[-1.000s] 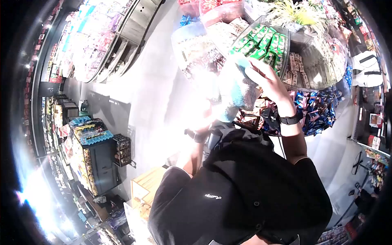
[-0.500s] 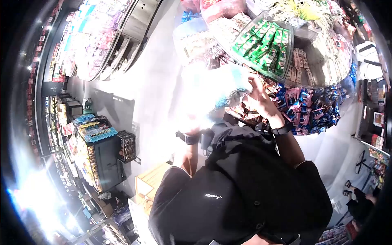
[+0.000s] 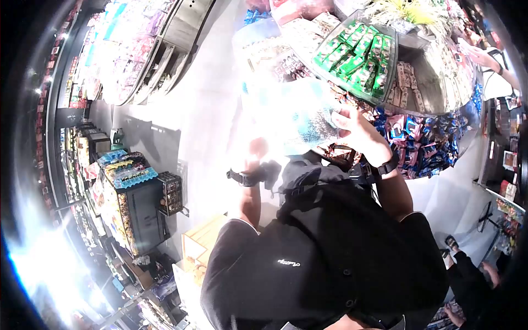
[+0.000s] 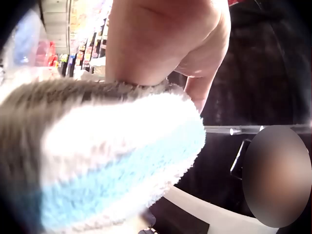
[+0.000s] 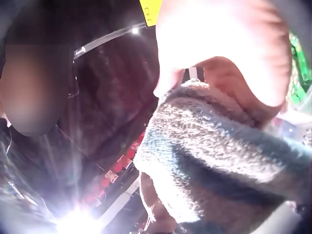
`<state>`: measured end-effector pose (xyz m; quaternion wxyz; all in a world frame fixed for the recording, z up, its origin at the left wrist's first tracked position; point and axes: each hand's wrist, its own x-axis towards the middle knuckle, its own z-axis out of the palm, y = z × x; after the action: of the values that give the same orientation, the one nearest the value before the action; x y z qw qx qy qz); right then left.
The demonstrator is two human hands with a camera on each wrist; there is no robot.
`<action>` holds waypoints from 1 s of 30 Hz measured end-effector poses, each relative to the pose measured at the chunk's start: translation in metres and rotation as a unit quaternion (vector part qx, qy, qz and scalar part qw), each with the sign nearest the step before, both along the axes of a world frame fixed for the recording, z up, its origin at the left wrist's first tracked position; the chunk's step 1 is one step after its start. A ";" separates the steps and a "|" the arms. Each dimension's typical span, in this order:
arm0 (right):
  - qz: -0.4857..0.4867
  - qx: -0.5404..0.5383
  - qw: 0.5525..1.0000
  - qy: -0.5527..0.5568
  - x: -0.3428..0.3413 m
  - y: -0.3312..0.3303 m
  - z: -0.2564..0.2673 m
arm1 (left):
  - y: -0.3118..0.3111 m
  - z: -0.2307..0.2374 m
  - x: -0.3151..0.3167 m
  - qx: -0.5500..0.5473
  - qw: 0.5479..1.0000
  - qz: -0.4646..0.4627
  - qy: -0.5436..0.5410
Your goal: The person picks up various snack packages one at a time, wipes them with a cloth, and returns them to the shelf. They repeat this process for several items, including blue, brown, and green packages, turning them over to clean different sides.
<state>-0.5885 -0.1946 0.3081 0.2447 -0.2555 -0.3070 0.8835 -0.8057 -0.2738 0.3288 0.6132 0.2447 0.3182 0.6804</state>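
Observation:
A fluffy blue-and-white striped towel [image 3: 316,118] is held in front of the chest, its left part washed out by glare in the head view. My right hand [image 3: 357,132] grips the towel's right end; in the right wrist view the thumb and fingers of this hand [image 5: 224,44] close around a folded edge. At the other end is my left hand [image 3: 257,151], mostly lost in bright light. The left wrist view shows this hand [image 4: 170,44] holding the towel [image 4: 122,151] by its upper edge, with the fingertips hidden behind the pile.
Ahead stands a round display with a bin of green packets [image 3: 357,58], blue-wrapped sweets [image 3: 423,140] and a yellow-green plant [image 3: 407,14]. Another person's hand [image 3: 478,55] reaches in at the right. A dark cabinet [image 3: 140,206] topped with packets stands left, beside a wire basket [image 3: 170,192].
The towel has gone from bunched to spread wider between the hands. My left hand has moved left. Another person's hand has come in at the upper right.

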 end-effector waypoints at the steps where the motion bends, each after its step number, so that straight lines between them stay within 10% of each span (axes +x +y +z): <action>1: -0.015 0.048 0.997 -0.052 0.004 0.003 0.003 | 0.002 0.004 0.002 -0.006 1.000 0.009 0.010; 4: -0.110 0.266 0.944 -0.160 0.020 0.015 -0.011 | 0.000 -0.006 -0.027 -0.021 0.996 0.020 0.087; 11: -0.335 0.279 0.894 -0.102 0.035 0.029 0.047 | 0.011 0.047 -0.028 -0.027 0.940 0.057 0.335; 22: 0.014 0.144 0.986 0.078 0.057 0.080 0.054 | 0.037 0.062 -0.031 0.058 0.947 0.126 0.290; 29: 0.019 -0.164 0.986 0.021 0.004 0.044 0.002 | 0.034 0.082 -0.027 0.139 0.951 0.034 0.273; 30: 0.032 -0.033 0.998 0.044 0.011 0.035 -0.001 | 0.036 0.086 -0.019 0.149 0.953 0.055 0.257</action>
<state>-0.5774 -0.1595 0.3071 0.2211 -0.2142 -0.2744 0.9110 -0.8243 -0.2378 0.4150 0.4289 0.4820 0.3731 0.6667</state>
